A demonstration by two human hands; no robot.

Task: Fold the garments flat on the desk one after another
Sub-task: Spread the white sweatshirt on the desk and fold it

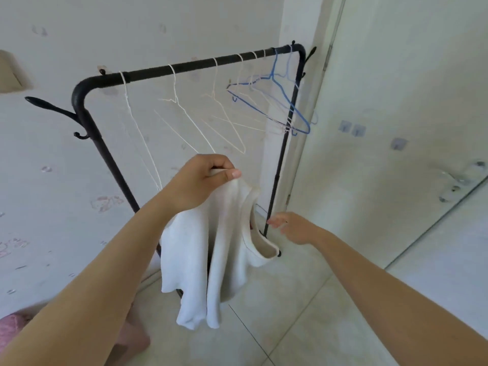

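Note:
A white garment hangs in the air in front of a black clothes rack. My left hand grips its top edge, thumb and fingers curled round the cloth. The neck opening sags to the right. My right hand hovers just right of the neckline with fingers relaxed, holding nothing. The desk is not in view.
Several bare wire hangers, white and blue, hang on the rack's top bar. A wall stands behind it and a pale door to the right. Tiled floor lies below. Something pink shows at the lower left.

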